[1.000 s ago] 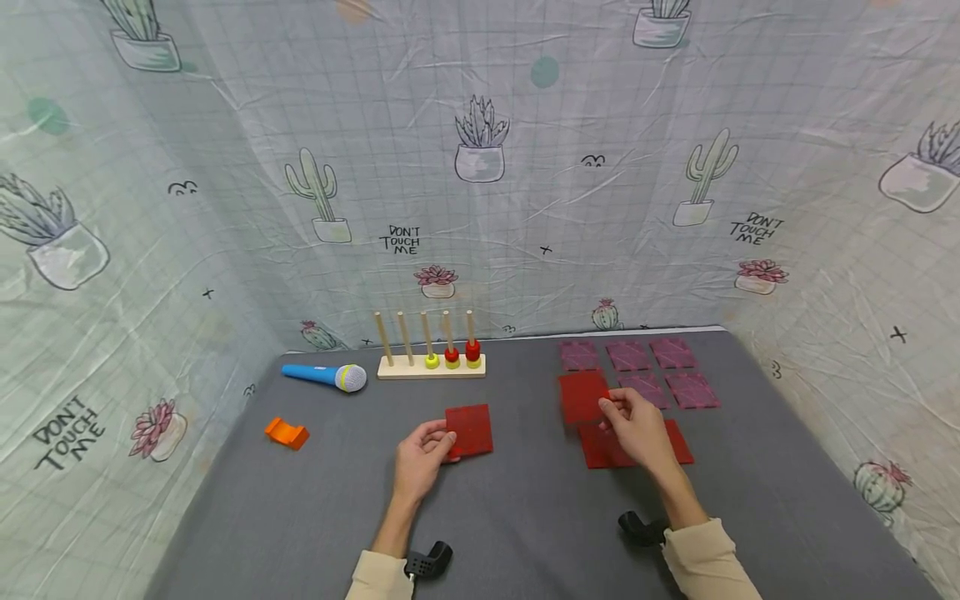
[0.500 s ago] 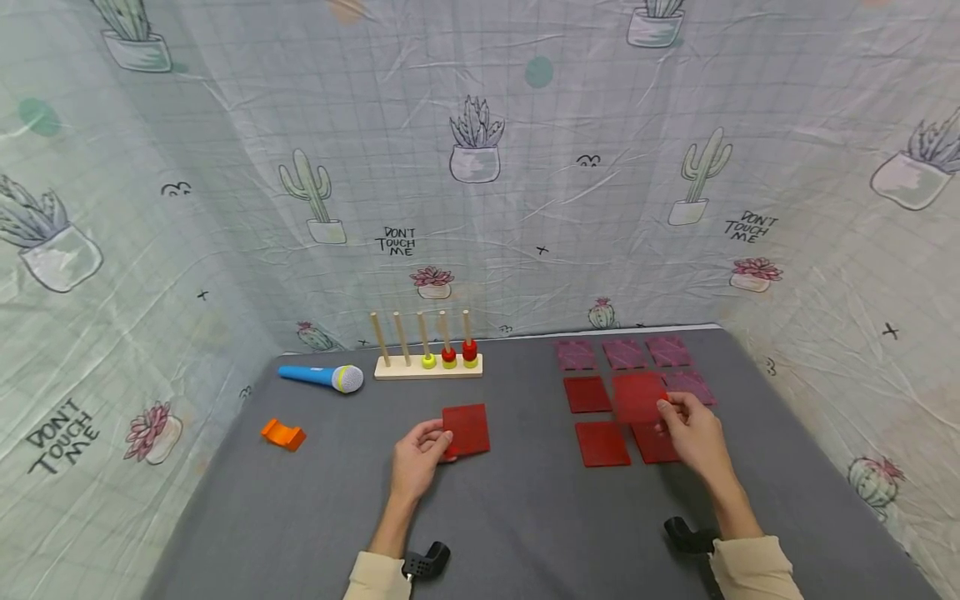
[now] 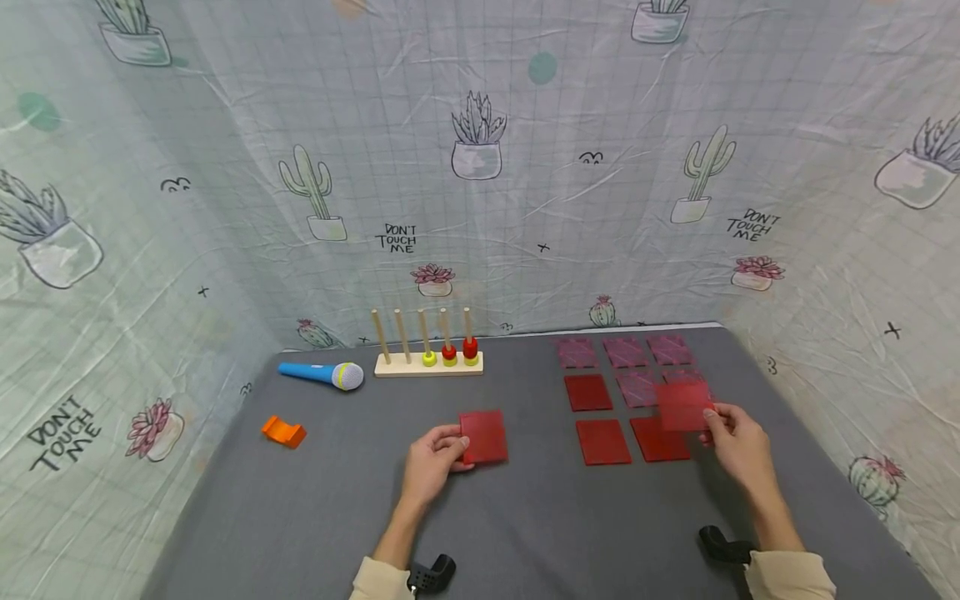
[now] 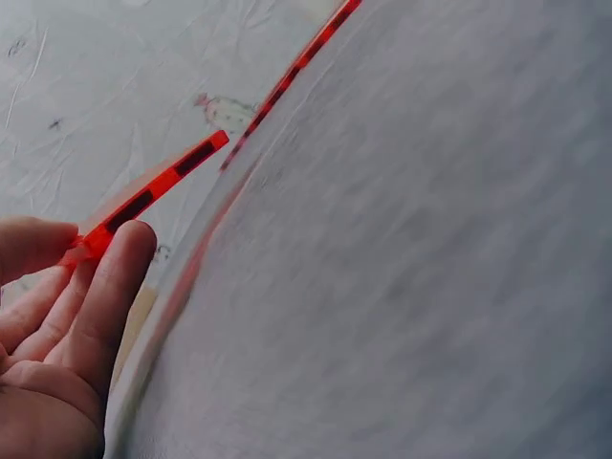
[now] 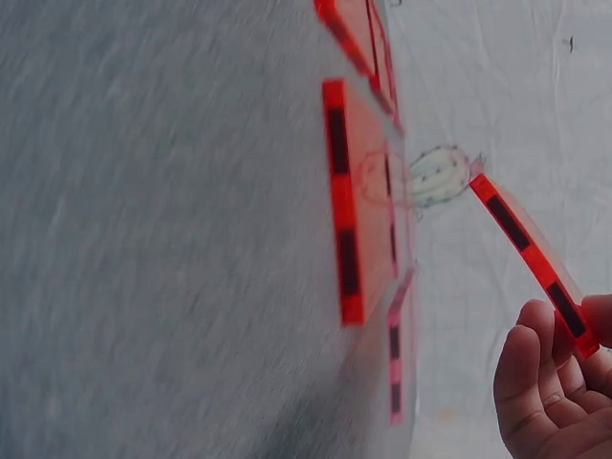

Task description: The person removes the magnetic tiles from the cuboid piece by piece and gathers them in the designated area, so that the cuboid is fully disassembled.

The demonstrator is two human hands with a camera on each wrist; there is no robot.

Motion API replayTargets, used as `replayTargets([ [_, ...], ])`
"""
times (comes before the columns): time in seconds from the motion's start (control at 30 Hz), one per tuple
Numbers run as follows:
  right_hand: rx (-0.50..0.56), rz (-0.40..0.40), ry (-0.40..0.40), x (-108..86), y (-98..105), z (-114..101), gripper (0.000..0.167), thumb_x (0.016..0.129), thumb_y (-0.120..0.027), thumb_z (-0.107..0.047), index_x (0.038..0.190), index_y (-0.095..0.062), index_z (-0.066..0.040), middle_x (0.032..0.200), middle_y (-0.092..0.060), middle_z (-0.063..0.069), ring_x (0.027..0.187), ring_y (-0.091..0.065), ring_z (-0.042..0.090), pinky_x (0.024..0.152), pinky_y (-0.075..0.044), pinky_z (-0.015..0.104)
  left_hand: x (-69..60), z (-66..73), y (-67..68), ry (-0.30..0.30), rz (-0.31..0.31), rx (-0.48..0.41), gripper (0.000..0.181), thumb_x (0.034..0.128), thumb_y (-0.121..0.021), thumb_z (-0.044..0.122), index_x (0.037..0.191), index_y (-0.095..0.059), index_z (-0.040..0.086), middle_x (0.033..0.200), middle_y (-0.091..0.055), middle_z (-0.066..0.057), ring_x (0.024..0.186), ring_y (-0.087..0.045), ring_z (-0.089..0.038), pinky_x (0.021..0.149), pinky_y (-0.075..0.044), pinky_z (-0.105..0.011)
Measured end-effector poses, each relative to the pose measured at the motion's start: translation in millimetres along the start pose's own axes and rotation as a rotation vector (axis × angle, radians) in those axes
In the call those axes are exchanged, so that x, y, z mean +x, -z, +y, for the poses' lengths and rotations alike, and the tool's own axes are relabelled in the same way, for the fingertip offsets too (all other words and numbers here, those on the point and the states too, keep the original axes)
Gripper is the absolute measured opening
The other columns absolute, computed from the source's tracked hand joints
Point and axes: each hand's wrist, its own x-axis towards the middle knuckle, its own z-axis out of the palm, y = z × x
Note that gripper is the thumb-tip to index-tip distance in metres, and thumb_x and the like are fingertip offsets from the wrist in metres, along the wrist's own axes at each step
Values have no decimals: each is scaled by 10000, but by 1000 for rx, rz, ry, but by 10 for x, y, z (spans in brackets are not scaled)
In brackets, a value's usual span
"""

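Observation:
My left hand (image 3: 429, 467) pinches a red translucent magnetic tile (image 3: 483, 437) by its left side. In the left wrist view, thumb and fingers grip this tile (image 4: 153, 191), whose dark magnets show along the edge. Over at the right, my right hand (image 3: 741, 443) holds another red magnetic tile (image 3: 682, 406) raised above the table. It partly covers a pink tile (image 3: 681, 375) and the corner of a red tile (image 3: 660, 442) lying below. The right wrist view has the held tile (image 5: 535, 263) apart from the tiles on the table (image 5: 359, 201).
Pink tiles (image 3: 625, 352) form the back row, with a red tile (image 3: 587, 392) and a pink tile (image 3: 637, 388) before them and another red tile (image 3: 603, 442) in front. Left stand a peg abacus (image 3: 429, 365), a blue toy microphone (image 3: 321, 375) and an orange block (image 3: 284, 432).
My right hand has moved rightward with its tile, from over the left column of tiles to the right one. The left hand has shifted slightly right and nearer, still holding its tile.

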Motion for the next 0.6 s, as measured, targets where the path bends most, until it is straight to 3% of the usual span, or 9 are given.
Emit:
replayTargets([
  [0.17,-17,12,-62,13,49,134,438,1061,-462,-280,1249,-558,103,875,-704,166,602,-582,-48,538,-495,181,-125,19,-127,55,-76,12,362,903,-713,80,1214,-631,-85,976,-730,-212,699,-695,-147,658,-637,-390],
  [0.37,-29,-2,-111,48,105,257,471,1068,-433,-292,1266,-541,121,842,-698,126,601,-581,-39,538,-502,183,-284,49,-287,89,-161,70,359,906,-726,154,1185,-645,-56,943,-749,-194,546,-631,-134,556,-598,-290],
  [0.6,-50,-24,-149,66,178,372,489,1072,-419,-297,1272,-538,133,823,-696,111,595,-589,-13,537,-502,194,-419,100,-495,148,-246,2,312,895,-714,111,1124,-639,-87,915,-753,-171,567,-650,-116,572,-607,-274],
])
